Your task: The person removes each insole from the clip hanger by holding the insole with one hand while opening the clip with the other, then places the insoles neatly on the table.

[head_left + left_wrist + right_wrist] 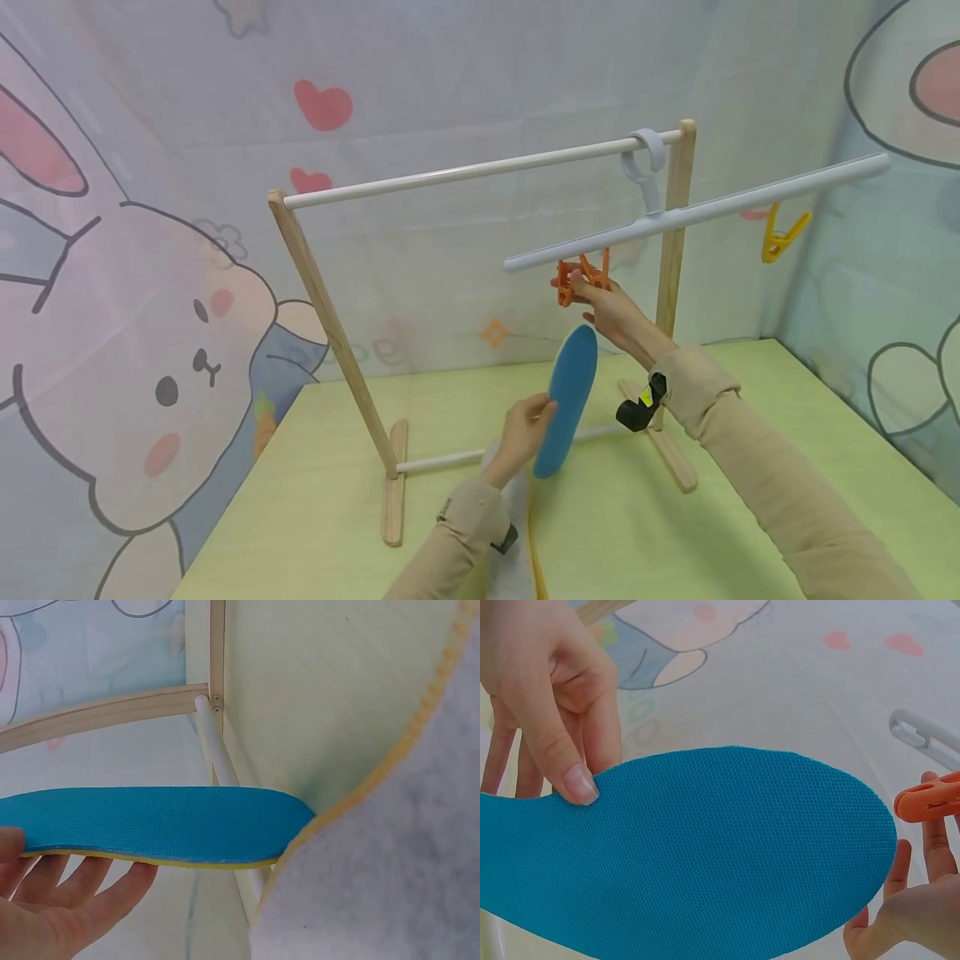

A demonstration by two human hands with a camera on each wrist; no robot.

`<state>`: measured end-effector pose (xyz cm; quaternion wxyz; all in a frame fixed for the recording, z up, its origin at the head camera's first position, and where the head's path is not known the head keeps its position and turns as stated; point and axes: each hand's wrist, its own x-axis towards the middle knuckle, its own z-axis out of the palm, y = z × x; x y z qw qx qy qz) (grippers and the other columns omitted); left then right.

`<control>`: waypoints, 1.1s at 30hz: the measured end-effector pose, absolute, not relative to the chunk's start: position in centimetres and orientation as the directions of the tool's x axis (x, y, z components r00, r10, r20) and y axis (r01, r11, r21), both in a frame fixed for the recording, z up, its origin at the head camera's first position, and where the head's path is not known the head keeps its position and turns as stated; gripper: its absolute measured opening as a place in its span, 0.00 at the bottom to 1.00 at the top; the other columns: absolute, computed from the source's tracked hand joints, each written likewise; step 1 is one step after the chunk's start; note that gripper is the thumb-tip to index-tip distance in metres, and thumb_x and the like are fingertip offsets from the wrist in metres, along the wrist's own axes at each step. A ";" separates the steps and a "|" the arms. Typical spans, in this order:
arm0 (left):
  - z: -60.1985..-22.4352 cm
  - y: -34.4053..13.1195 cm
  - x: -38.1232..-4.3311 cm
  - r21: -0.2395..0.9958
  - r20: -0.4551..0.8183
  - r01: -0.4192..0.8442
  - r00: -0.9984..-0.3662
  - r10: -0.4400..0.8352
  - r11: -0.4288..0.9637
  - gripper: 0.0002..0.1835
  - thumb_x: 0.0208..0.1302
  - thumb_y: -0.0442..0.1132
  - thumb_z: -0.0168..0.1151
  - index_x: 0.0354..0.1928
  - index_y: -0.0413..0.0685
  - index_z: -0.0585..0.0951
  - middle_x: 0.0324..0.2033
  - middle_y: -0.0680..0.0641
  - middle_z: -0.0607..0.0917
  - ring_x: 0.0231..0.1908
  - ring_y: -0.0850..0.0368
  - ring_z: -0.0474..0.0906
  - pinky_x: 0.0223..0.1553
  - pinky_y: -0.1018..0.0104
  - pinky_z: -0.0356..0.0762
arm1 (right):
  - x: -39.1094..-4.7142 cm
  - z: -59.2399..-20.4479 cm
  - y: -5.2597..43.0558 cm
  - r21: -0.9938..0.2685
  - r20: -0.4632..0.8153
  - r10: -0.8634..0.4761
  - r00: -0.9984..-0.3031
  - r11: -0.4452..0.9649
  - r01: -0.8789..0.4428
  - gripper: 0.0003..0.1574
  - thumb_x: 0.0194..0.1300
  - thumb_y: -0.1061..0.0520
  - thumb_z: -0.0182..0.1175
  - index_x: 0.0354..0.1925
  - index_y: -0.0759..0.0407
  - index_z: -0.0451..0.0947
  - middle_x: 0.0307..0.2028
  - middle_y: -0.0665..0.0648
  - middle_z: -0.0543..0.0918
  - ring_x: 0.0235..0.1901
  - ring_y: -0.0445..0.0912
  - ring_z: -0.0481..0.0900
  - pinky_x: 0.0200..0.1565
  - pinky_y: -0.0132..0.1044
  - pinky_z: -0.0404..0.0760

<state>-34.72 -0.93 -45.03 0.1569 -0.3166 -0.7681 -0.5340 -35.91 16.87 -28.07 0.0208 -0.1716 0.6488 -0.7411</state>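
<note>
My left hand [522, 435] pinches a blue shoe insole [567, 402] by its left edge, thumb on the blue face. The insole stands nearly upright, and its thin yellow edge shows in the left wrist view. Above it, my right hand [617, 315] holds an orange clip [564, 287] just below the left half of a white hanger [667, 221]. A second orange clip [597, 277] is close by the same fingers; whether it grips the hanger I cannot tell. In the right wrist view the orange clip [930, 799] lies across the fingers, beside the insole's rounded end.
The hanger hooks over the white rail [465, 173] of a wooden-legged rack. A yellow clip [780, 237] is under the hanger's right part. A grey felt-like piece with a yellow edge [513, 533] is beside my left wrist, over the yellow-green table [300, 517].
</note>
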 end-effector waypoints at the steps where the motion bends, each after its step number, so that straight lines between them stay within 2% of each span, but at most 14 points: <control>1: -44.7 -1.0 -34.4 0.727 0.570 0.645 -0.758 0.318 0.235 0.19 0.64 0.49 0.52 0.42 0.40 0.81 0.40 0.43 0.85 0.41 0.53 0.82 0.39 0.67 0.81 | -36.0 -28.1 16.9 -0.968 0.231 -0.257 -0.938 -0.155 -0.196 0.12 0.62 0.41 0.47 0.43 0.34 0.72 0.39 0.35 0.81 0.48 0.41 0.67 0.63 0.62 0.36; 4: -43.6 -0.8 -33.5 0.762 0.523 0.596 -0.797 0.302 0.253 0.16 0.65 0.42 0.52 0.41 0.34 0.80 0.39 0.38 0.84 0.40 0.46 0.82 0.38 0.64 0.81 | -36.0 -28.3 17.0 -0.967 0.238 -0.266 -0.934 -0.153 -0.203 0.14 0.62 0.41 0.47 0.46 0.35 0.71 0.39 0.35 0.81 0.48 0.42 0.66 0.63 0.63 0.36; 5: -42.6 -0.8 -32.5 0.789 0.483 0.554 -0.826 0.289 0.266 0.15 0.64 0.38 0.53 0.40 0.30 0.80 0.40 0.35 0.83 0.41 0.42 0.81 0.40 0.60 0.81 | -36.1 -28.3 17.1 -0.967 0.239 -0.270 -0.933 -0.151 -0.204 0.16 0.62 0.41 0.47 0.49 0.36 0.71 0.39 0.34 0.80 0.49 0.42 0.66 0.63 0.63 0.36; 8: -41.4 -0.7 -31.5 0.799 0.456 0.525 -0.847 0.272 0.294 0.12 0.63 0.32 0.52 0.39 0.27 0.79 0.39 0.32 0.82 0.41 0.38 0.80 0.40 0.58 0.81 | -36.2 -28.5 17.2 -0.969 0.235 -0.279 -0.931 -0.146 -0.200 0.26 0.62 0.41 0.46 0.59 0.40 0.65 0.40 0.33 0.80 0.50 0.44 0.64 0.64 0.62 0.36; 13: -41.1 -0.8 -31.2 0.842 0.388 0.451 -0.887 0.249 0.295 0.13 0.63 0.35 0.53 0.42 0.30 0.79 0.42 0.34 0.82 0.44 0.40 0.79 0.42 0.58 0.80 | -36.2 -28.7 17.5 -0.972 0.224 -0.284 -0.932 -0.129 -0.194 0.35 0.62 0.40 0.47 0.65 0.45 0.57 0.41 0.32 0.79 0.52 0.45 0.63 0.64 0.62 0.37; 15: -41.2 -0.9 -31.1 0.859 0.361 0.423 -0.900 0.245 0.288 0.14 0.64 0.37 0.53 0.43 0.32 0.79 0.43 0.34 0.81 0.44 0.41 0.79 0.40 0.60 0.81 | -36.1 -28.7 17.5 -0.975 0.218 -0.283 -0.934 -0.114 -0.193 0.35 0.61 0.39 0.46 0.65 0.44 0.57 0.42 0.33 0.79 0.52 0.45 0.63 0.63 0.62 0.39; 18: -41.1 -1.1 -31.1 0.874 0.336 0.400 -0.908 0.249 0.278 0.14 0.64 0.38 0.53 0.42 0.33 0.80 0.42 0.35 0.82 0.40 0.42 0.80 0.31 0.64 0.81 | -36.1 -28.8 17.6 -0.978 0.209 -0.279 -0.937 -0.086 -0.192 0.34 0.62 0.38 0.45 0.64 0.43 0.58 0.45 0.34 0.77 0.53 0.47 0.61 0.63 0.61 0.42; 22: -40.9 -1.3 -31.1 0.905 0.290 0.350 -0.924 0.251 0.241 0.14 0.65 0.40 0.52 0.37 0.34 0.79 0.39 0.34 0.83 0.34 0.45 0.81 0.24 0.60 0.81 | -36.1 -28.8 17.5 -0.978 0.210 -0.273 -0.939 -0.066 -0.199 0.31 0.63 0.37 0.43 0.63 0.40 0.59 0.46 0.35 0.76 0.56 0.51 0.58 0.61 0.59 0.46; 25: -40.5 -1.5 -30.8 0.926 0.254 0.310 -0.934 0.252 0.214 0.13 0.65 0.39 0.51 0.35 0.32 0.77 0.38 0.33 0.82 0.35 0.44 0.80 0.26 0.54 0.81 | -36.1 -28.8 17.4 -0.976 0.215 -0.272 -0.938 -0.076 -0.202 0.29 0.63 0.37 0.43 0.62 0.39 0.61 0.47 0.38 0.75 0.57 0.52 0.57 0.61 0.57 0.47; 28: -39.3 -1.7 -29.8 0.936 0.237 0.290 -0.938 0.252 0.200 0.12 0.65 0.36 0.50 0.35 0.30 0.76 0.38 0.31 0.81 0.35 0.42 0.80 0.29 0.52 0.81 | -36.1 -28.7 17.4 -0.976 0.214 -0.266 -0.940 -0.083 -0.199 0.25 0.63 0.37 0.44 0.57 0.36 0.65 0.48 0.40 0.73 0.55 0.49 0.58 0.60 0.55 0.47; 31: -38.2 -1.9 -28.7 0.948 0.212 0.261 -0.944 0.253 0.183 0.12 0.65 0.34 0.49 0.39 0.29 0.76 0.39 0.29 0.80 0.37 0.39 0.80 0.31 0.50 0.81 | -36.0 -28.6 17.3 -0.979 0.199 -0.245 -0.949 -0.097 -0.180 0.22 0.61 0.37 0.46 0.53 0.36 0.68 0.47 0.41 0.72 0.53 0.47 0.59 0.60 0.53 0.47; 33: -37.8 -2.0 -28.2 0.953 0.198 0.247 -0.946 0.255 0.177 0.12 0.66 0.34 0.49 0.41 0.29 0.76 0.41 0.29 0.80 0.38 0.39 0.80 0.32 0.50 0.81 | -36.0 -28.6 17.3 -0.981 0.191 -0.235 -0.953 -0.093 -0.173 0.24 0.61 0.37 0.47 0.55 0.37 0.66 0.47 0.41 0.71 0.54 0.48 0.58 0.61 0.54 0.46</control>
